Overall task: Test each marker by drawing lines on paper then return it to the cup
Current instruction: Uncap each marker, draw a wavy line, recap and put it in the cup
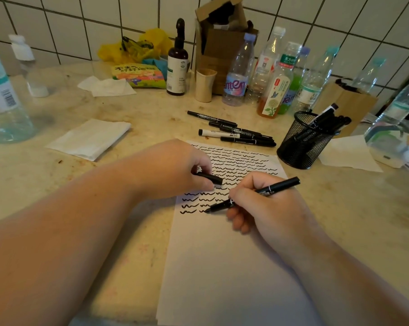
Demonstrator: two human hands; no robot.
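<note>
Right of the paper (222,267), the black mesh cup (302,147) contains several markers. The right hand (264,203) grips an uncapped marker (253,195), tip on the paper. The left hand (182,170) pinches its cap (210,178). Five markers (236,132) lie behind the paper.

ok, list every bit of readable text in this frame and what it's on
"amten", only partly in view: label of the clear bottle with the lilac cap.
"东方树叶": green-capped tea bottle.
"不生气" and more, blurred: cover of the colourful booklet.
Barcode, digits unreadable: big water bottle at far left.
Print on the markers, the brown pump bottle and the other bottles: too small or blurred.
The paper: wavy lines only, no words.
</note>
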